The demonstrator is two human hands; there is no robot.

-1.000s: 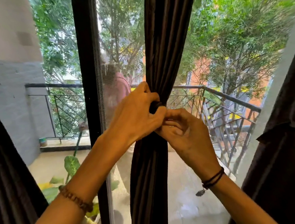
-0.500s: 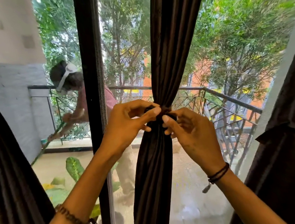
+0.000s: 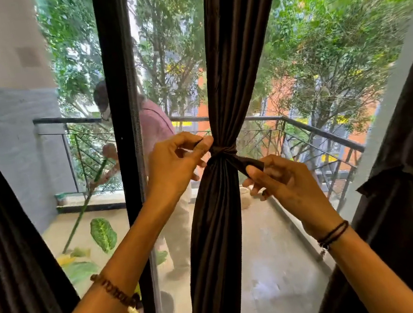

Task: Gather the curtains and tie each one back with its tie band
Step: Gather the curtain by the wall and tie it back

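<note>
A dark brown curtain [image 3: 223,218] hangs gathered in front of the window, cinched at mid-height by a matching tie band [image 3: 223,152] knotted around it. My left hand [image 3: 175,165] pinches one end of the band just left of the knot. My right hand [image 3: 280,181] pinches the other end, which stretches down and to the right from the knot. Another dark curtain [image 3: 12,242] hangs at the left edge. A third curtain [image 3: 405,198] at the right edge is gathered too.
A black window frame post [image 3: 129,165] stands just left of my left hand. Behind the glass lies a balcony with a metal railing [image 3: 313,128], a person in a pink shirt [image 3: 155,126] with a green-handled broom, and a large-leaved plant [image 3: 103,233].
My hands have moved apart from the knot, each drawing a band end outward, so the knot now shows. The person outside has shifted behind the window post.
</note>
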